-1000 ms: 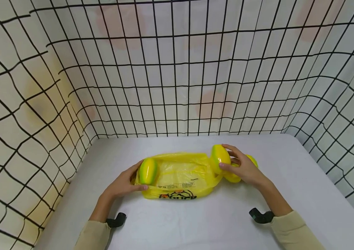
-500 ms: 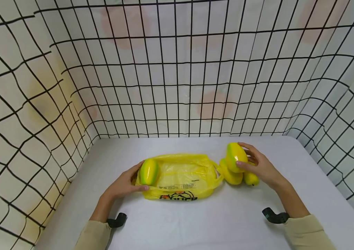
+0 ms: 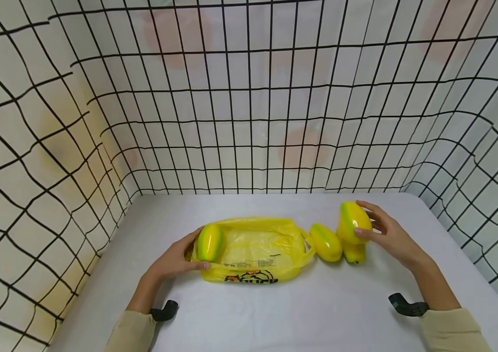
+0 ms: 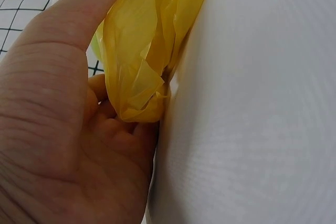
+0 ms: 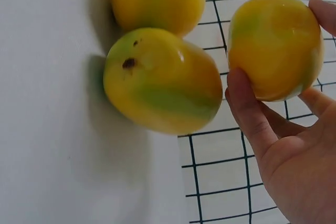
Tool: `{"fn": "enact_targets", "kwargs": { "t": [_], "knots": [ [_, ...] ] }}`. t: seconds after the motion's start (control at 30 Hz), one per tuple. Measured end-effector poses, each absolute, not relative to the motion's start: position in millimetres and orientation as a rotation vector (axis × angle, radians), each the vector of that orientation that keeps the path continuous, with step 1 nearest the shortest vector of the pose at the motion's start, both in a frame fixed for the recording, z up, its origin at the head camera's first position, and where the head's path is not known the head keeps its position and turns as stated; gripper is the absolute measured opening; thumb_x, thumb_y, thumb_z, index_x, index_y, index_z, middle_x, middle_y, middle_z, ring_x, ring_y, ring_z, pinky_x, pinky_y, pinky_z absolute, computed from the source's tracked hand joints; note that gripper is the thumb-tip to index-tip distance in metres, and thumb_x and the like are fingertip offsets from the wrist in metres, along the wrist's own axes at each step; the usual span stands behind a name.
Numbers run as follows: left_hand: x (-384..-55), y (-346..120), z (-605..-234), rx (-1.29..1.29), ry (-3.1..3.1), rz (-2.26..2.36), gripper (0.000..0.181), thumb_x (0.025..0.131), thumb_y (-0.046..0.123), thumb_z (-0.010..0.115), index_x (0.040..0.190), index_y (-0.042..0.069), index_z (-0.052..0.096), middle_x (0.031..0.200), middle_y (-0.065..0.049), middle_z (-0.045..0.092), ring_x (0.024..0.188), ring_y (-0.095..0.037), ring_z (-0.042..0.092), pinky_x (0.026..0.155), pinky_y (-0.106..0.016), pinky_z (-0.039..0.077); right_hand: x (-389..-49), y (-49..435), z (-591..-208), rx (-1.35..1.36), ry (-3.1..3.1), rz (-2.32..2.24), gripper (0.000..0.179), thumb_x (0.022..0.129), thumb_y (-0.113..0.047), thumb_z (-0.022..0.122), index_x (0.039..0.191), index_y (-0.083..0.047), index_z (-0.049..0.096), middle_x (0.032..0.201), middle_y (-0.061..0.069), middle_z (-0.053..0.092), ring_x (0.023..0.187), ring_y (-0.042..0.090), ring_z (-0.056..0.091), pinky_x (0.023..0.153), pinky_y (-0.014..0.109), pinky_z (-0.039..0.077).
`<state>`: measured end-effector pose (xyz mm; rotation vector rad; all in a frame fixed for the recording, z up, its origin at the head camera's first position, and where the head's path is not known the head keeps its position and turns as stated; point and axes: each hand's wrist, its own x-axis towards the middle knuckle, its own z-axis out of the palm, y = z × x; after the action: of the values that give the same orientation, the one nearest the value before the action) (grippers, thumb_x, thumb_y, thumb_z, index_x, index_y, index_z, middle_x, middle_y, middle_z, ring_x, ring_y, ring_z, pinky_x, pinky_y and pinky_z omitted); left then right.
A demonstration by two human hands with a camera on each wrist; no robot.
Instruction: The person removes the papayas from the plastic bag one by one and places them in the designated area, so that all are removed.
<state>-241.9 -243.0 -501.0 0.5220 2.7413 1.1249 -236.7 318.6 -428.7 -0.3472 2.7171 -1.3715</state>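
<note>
The head view shows a yellow plastic bag (image 3: 257,244) spread on the white worktop (image 3: 275,318), with one yellow-green fruit (image 3: 210,243) at its left end. The left hand (image 3: 178,256) grips that end, thumb on the near side; from above, its fingers are mostly hidden behind fruit and plastic. The left wrist view reveals them, cupped behind the gathered film, with a sliver of green beside the thumb.

The right hand (image 3: 391,238) holds a second fruit (image 3: 356,222) between thumb and fingertips. From the head it overlaps a lower fruit (image 3: 354,253), of which only the bottom part shows; the right wrist view shows a gap between the held one and the two on the worktop. The other of those, the nearer fruit (image 3: 325,243), lies just beside the bag's right end, where a handle loop (image 3: 309,255) reaches toward it; whether they touch cannot be told.

A black grid (image 3: 249,89) stands behind and along both sides, before a pale backing with blurred reddish patches. Beige sleeves (image 3: 130,332) cover the forearms, and a black device (image 3: 165,311) sits at each wrist.

The fruits are smooth, glossy and oval; the right wrist view shows a dark brown mark on one. The bag is thin, crinkled and translucent, with black lettering partly folded away.
</note>
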Motion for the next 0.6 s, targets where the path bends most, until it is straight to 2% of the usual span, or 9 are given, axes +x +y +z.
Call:
{"fn": "enact_targets", "kwargs": {
  "t": [0.1,0.2,0.6],
  "knots": [
    [-243,-243,-502,0.525,2.743,1.126,0.104,0.070,0.061,0.078,0.153,0.037,0.022,0.157,0.008,0.032,0.145,-0.020,0.031,0.117,-0.050,0.030,-237,325,-431,-0.338,2.739,-1.349,0.071,0.096,-0.037,0.060,0.154,-0.040,0.018,0.154,0.015,0.032,0.125,0.035,0.043,0.093,0.054,0.046],
    [-242,-244,-501,0.522,2.740,1.131,0.104,0.070,0.061,0.078,0.153,0.038,0.022,0.157,0.009,0.032,0.145,-0.019,0.031,0.117,-0.050,0.030,-237,331,-433,-0.323,2.744,-1.336,0.071,0.096,-0.037,0.059,0.154,-0.040,0.018,0.154,0.014,0.032,0.126,0.034,0.042,0.093,0.053,0.046],
    [-243,-245,-503,0.561,2.720,1.169,0.104,0.070,0.060,0.079,0.153,0.038,0.021,0.156,0.010,0.032,0.145,-0.018,0.031,0.117,-0.051,0.029,-232,354,-434,-0.281,2.733,-1.346,0.072,0.098,-0.038,0.057,0.155,-0.039,0.013,0.155,0.019,0.028,0.129,0.040,0.038,0.095,0.059,0.043]
  ]
}}
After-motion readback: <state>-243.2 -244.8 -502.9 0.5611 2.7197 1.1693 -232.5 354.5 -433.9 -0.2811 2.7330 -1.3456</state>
